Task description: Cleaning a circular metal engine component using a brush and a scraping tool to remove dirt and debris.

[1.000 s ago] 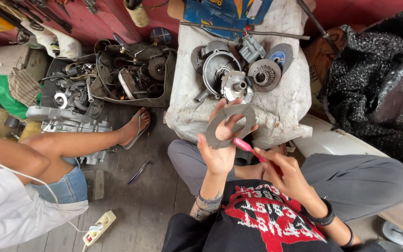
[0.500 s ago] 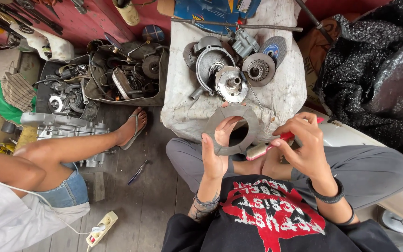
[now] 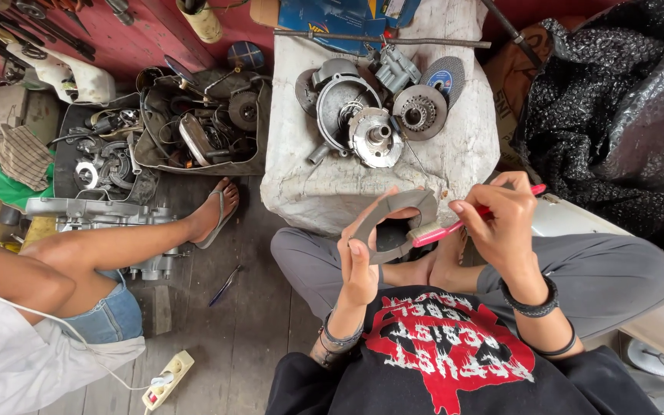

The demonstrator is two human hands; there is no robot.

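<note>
Head view, centre of the frame: left hand (image 3: 360,265) grasps a grey curved metal plate (image 3: 395,217), right hand (image 3: 499,217) pinches a pink toothbrush (image 3: 455,225) against it; the loosely held plate may slip under brushing pressure

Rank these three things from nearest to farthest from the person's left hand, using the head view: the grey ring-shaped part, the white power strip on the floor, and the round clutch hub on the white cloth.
1. Grey ring-shaped part: held in the left hand itself.
2. Round clutch hub: ahead on the cloth-covered block.
3. White power strip: on the floor, far left.
</note>
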